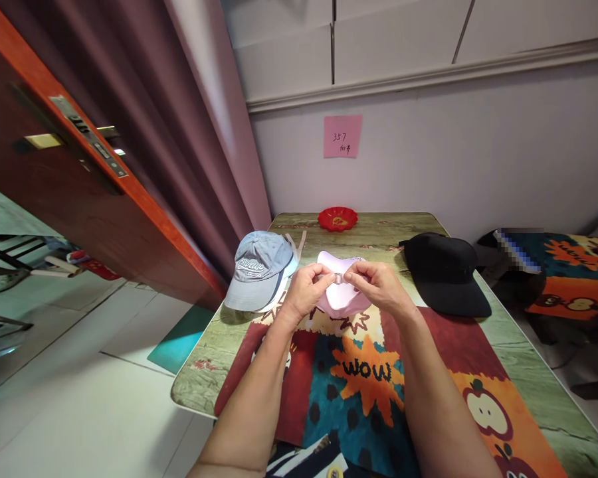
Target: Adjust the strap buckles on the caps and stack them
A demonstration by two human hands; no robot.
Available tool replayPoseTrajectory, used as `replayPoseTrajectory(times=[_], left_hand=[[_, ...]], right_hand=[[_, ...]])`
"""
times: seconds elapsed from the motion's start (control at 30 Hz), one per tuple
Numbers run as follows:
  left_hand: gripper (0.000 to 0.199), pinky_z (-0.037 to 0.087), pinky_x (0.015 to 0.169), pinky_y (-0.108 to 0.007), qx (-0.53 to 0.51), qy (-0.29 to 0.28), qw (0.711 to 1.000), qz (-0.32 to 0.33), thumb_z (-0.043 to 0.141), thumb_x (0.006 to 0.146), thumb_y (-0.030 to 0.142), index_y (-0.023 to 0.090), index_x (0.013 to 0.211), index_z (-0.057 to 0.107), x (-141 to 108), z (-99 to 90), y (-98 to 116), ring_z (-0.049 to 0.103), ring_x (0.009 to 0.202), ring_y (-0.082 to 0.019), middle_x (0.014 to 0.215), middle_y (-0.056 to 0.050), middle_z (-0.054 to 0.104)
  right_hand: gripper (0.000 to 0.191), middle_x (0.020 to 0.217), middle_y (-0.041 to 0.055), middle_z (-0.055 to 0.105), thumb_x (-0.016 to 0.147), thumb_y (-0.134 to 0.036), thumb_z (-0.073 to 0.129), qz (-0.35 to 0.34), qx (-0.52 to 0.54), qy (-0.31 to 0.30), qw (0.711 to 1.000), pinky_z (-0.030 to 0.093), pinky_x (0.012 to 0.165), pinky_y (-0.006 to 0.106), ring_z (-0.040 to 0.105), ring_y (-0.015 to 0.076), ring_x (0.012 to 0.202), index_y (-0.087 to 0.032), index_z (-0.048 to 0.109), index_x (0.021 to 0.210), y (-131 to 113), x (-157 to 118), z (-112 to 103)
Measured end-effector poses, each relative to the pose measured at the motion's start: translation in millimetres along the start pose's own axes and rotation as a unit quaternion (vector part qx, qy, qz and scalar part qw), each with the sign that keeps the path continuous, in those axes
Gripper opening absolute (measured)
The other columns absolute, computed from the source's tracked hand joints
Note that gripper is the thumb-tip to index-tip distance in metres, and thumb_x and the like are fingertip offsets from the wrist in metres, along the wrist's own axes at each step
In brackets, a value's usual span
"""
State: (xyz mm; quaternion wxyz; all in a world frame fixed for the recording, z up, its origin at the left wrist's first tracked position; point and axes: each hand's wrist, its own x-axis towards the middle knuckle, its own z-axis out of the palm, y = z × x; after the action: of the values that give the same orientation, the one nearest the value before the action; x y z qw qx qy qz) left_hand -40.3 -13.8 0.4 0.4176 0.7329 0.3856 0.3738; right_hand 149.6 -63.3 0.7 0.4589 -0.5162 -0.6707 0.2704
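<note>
Wood-grain table (199, 375), patterned mat (369, 372), curtain (179, 113), hands (305, 289) pinching pink cap (346, 303)

The count comes to three caps — one blue-grey cap (258, 269), one pink cap (339, 297) and one black cap (443, 269) (whether the white edge beneath the first is a fourth cannot be told). Two hands show, one left hand (305, 289) and one right hand (383, 285). Two patterned mats (326, 392) appear — plus one near table (197, 382), one red dish (337, 219), one pink note (343, 137), one door (87, 199) and one curtain (179, 99).
</note>
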Motion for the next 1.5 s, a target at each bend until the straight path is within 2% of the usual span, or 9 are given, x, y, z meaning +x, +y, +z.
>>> replayPoseTrajectory(times=[0.4, 0.63, 0.77, 0.87, 1.0, 1.13, 1.3, 1.37, 1.5], left_hand=[[0.027, 0.042, 0.068, -0.025, 0.023, 0.005, 1.000, 0.009, 0.072, 0.081, 0.042, 0.016, 0.072, 0.070, 1, 0.9, -1, 0.055, 0.072, -0.014, 0.073, 0.000, 0.062], [0.030, 0.050, 0.066, -0.026, -0.027, 0.038, 0.999, -0.019, 0.065, 0.086, 0.042, 0.017, 0.103, 0.071, 2, -15.7, -13, 0.060, 0.070, -0.014, 0.093, -0.005, 0.070], [0.030, 0.053, 0.090, -0.033, 0.138, 0.056, 0.987, 0.064, 0.052, 0.084, 0.015, 0.019, 0.107, 0.072, 6, -20.1, -24, 0.065, 0.103, -0.020, 0.118, -0.009, 0.068], [0.060, 0.039, 0.115, -0.041, 0.229, -0.014, 0.965, 0.125, 0.042, 0.080, 0.002, 0.023, 0.133, 0.063, 8, -12.5, -23, 0.048, 0.137, -0.023, 0.148, -0.009, 0.052], [0.066, 0.026, 0.122, -0.050, 0.297, -0.093, 0.940, 0.140, 0.036, 0.080, -0.001, 0.026, 0.135, 0.060, 10, -2.9, -19, 0.039, 0.146, -0.022, 0.154, -0.007, 0.048], [0.055, 0.027, 0.121, -0.050, 0.307, -0.089, 0.940, 0.121, 0.040, 0.075, 0.000, 0.021, 0.119, 0.065, 11, -7.4, -20, 0.047, 0.139, -0.023, 0.144, -0.009, 0.059], [0.035, 0.021, 0.123, -0.053, 0.271, -0.080, 0.951, 0.123, 0.045, 0.081, 0.006, 0.022, 0.101, 0.069, 10, -19.1, -20, 0.056, 0.130, -0.025, 0.126, -0.007, 0.070], [0.030, 0.017, 0.124, -0.054, 0.243, -0.067, 0.960, 0.120, 0.048, 0.084, 0.009, 0.022, 0.099, 0.070, 9, -24.4, -15, 0.055, 0.131, -0.026, 0.123, -0.007, 0.071], [0.012, 0.045, 0.106, -0.045, 0.055, -0.041, 0.995, 0.075, 0.066, 0.085, 0.026, 0.020, 0.094, 0.070, 6, -38.8, 4, 0.066, 0.107, -0.025, 0.102, -0.006, 0.074]], right_hand=[[0.035, 0.062, -0.0016, 0.059, 0.091, -0.045, 0.060, 0.002, -0.007, -0.005, 1.000, 0.033, 0.057, 0.025, 0.046, 0.0117, 0.058, -0.018, 0.066, 0.070, 10, 3, 6], [0.036, 0.098, 0.0064, 0.077, 0.096, -0.045, 0.053, 0.038, 0.025, 0.022, 0.999, 0.049, 0.075, 0.028, 0.070, 0.0213, 0.090, -0.021, 0.075, 0.110, 29, -4, -24], [0.032, 0.108, 0.0080, 0.078, 0.092, -0.033, 0.052, 0.082, -0.031, 0.013, 0.996, 0.053, 0.085, 0.032, 0.072, 0.0236, 0.100, -0.021, 0.077, 0.109, 67, -17, -52], [0.030, 0.104, 0.0064, 0.079, 0.081, -0.022, 0.059, 0.165, -0.105, -0.009, 0.981, 0.054, 0.086, 0.031, 0.073, 0.0230, 0.095, -0.023, 0.080, 0.102, 96, -28, -66], [0.057, 0.105, 0.0045, 0.078, 0.064, -0.015, 0.069, 0.228, -0.106, -0.067, 0.966, 0.055, 0.072, 0.026, 0.073, 0.0208, 0.085, -0.027, 0.076, 0.120, 110, -33, -64], [0.072, 0.124, 0.0041, 0.073, 0.061, -0.013, 0.073, 0.169, -0.096, -0.101, 0.976, 0.056, 0.080, 0.028, 0.069, 0.0247, 0.105, -0.031, 0.069, 0.131, 101, -23, -50], [0.027, 0.116, 0.0030, 0.076, 0.068, -0.015, 0.070, 0.097, -0.138, -0.105, 0.980, 0.052, 0.095, 0.032, 0.071, 0.0256, 0.102, -0.030, 0.083, 0.086, 93, -12, -39], [0.020, 0.119, 0.0046, 0.075, 0.073, -0.020, 0.070, 0.071, -0.128, -0.068, 0.987, 0.051, 0.099, 0.035, 0.070, 0.0265, 0.106, -0.028, 0.083, 0.085, 89, -11, -41], [0.024, 0.123, 0.0059, 0.073, 0.080, -0.036, 0.073, 0.003, 0.014, 0.011, 1.000, 0.049, 0.102, 0.039, 0.067, 0.0283, 0.114, -0.025, 0.080, 0.099, 72, -12, -48]])
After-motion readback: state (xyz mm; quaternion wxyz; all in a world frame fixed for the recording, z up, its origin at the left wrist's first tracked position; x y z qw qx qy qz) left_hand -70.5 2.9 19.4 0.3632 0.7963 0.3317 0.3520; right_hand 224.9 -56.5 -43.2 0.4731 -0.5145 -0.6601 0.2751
